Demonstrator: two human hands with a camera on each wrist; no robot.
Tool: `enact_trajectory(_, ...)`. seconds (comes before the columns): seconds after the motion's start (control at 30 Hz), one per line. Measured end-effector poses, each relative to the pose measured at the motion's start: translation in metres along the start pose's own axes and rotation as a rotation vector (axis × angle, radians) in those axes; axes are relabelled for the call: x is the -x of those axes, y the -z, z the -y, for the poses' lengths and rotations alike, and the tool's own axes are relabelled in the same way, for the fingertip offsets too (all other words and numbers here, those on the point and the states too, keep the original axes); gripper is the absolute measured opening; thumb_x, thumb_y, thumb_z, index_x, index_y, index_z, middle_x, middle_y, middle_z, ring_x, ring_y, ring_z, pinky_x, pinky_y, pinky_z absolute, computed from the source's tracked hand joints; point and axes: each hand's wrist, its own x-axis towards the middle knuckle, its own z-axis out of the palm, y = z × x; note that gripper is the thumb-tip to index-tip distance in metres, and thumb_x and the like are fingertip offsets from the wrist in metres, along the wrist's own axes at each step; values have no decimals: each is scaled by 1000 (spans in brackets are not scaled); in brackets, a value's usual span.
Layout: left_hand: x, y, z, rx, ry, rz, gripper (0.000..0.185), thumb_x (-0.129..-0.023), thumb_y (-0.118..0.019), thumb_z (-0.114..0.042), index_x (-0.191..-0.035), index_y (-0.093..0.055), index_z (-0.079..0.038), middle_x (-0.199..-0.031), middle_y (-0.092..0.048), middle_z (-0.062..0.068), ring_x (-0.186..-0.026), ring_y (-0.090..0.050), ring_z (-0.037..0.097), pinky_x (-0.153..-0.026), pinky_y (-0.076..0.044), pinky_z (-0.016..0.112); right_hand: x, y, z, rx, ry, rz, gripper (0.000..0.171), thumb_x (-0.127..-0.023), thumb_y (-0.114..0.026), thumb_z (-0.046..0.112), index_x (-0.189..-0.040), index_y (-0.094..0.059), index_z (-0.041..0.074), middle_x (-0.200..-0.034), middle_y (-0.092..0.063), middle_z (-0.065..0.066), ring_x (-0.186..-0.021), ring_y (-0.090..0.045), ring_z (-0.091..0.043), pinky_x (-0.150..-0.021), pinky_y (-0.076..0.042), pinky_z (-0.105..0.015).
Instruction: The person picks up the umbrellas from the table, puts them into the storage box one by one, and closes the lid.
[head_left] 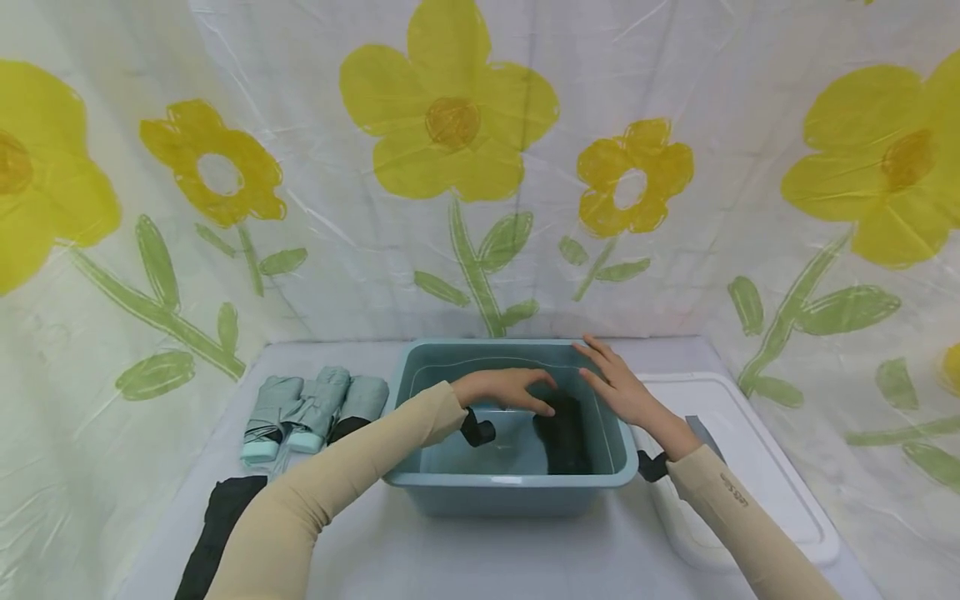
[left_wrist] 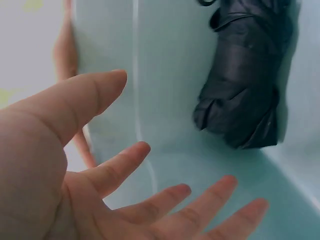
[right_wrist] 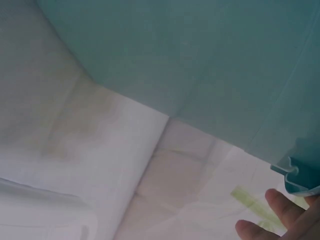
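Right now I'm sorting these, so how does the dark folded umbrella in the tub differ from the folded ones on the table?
The black umbrella is dark; the grey-green umbrellas are pale with mint ends. It lies alone inside the blue tub; they lie side by side on the table left of it. All are folded compact umbrellas.
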Motion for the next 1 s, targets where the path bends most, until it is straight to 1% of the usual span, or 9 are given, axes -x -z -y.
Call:
enact_trajectory(0.1, 9, 6, 1, -24, -49, -25, 56, -93, -54, -38, -139, -39, -11, -144, -37, 7, -131, -38, 22, -101, -37, 37, 1, -1, 1, -7, -8, -2, 51, -100, -40, 29, -146, -28, 8, -153, -14, -18, -137, -15, -43, -101, -17, -67)
enact_trajectory(0.2, 20, 11, 1, -1, -70, -49, 56, -93, -54, -37, -139, -39, -11, -144, -38, 7, -132, -36, 23, -104, -35, 39, 1, -1, 1, -4, -14, -6, 51, -100, -40, 27, -146, -28, 9, -153, -15, -17, -137, -15, -42, -102, -17, -67)
enact_trajectory(0.3, 30, 15, 3, 33, -91, -84, 55, -93, -55, -36, -139, -40, -10, -144, -38, 9, -131, -39, 26, -102, -37, 40, 1, -2, 1, -1, -17, -8, 50, -100, -41, 25, -146, -28, 9, -153, -15, -17, -137, -15, -42, -102, -17, -66)
enact_trajectory(0.37, 37, 17, 3, 53, -102, -108, 53, -93, -55, -34, -138, -41, -10, -143, -38, 11, -127, -43, 28, -100, -40, 40, 0, -3, 1, -1, -16, -10, 50, -100, -41, 25, -146, -29, 9, -153, -15, -17, -137, -15, -42, -102, -17, -66)
enact_trajectory(0.47, 46, 18, 5, 58, -104, -148, 51, -93, -56, -32, -137, -42, -12, -142, -38, 12, -120, -50, 30, -95, -44, 37, 0, -3, 1, 2, -14, -12, 50, -100, -41, 26, -146, -29, 9, -153, -15, -17, -138, -15, -42, -103, -17, -66)
enact_trajectory(0.53, 51, 19, 6, 41, -99, -175, 50, -92, -57, -33, -136, -43, -13, -142, -38, 11, -118, -52, 30, -94, -45, 34, 0, -3, 0, 1, -13, -14, 50, -100, -41, 27, -146, -29, 10, -153, -15, -17, -138, -15, -41, -103, -17, -65)
enact_trajectory(0.7, 62, 17, 8, 19, -106, -231, 50, -92, -58, -35, -136, -43, -16, -141, -40, 7, -120, -50, 28, -96, -43, 36, 0, -3, -2, -2, -3, -24, 51, -100, -41, 28, -146, -29, 9, -153, -16, -16, -138, -15, -41, -103, -17, -65)
enact_trajectory(0.87, 74, 15, 6, 9, -159, -291, 49, -92, -58, -35, -135, -45, -16, -139, -43, 4, -123, -48, 26, -99, -41, 39, 0, -3, -3, 1, 5, -20, 51, -100, -40, 29, -146, -28, 9, -153, -15, -16, -138, -15, -41, -103, -17, -65)
enact_trajectory(1.0, 83, 15, 8, 6, -200, -332, 47, -92, -58, -34, -134, -46, -17, -138, -45, 2, -123, -48, 25, -99, -41, 38, 0, -3, -2, -4, 2, -12, 52, -100, -40, 29, -146, -27, 9, -153, -14, -15, -139, -14, -40, -104, -17, -64)
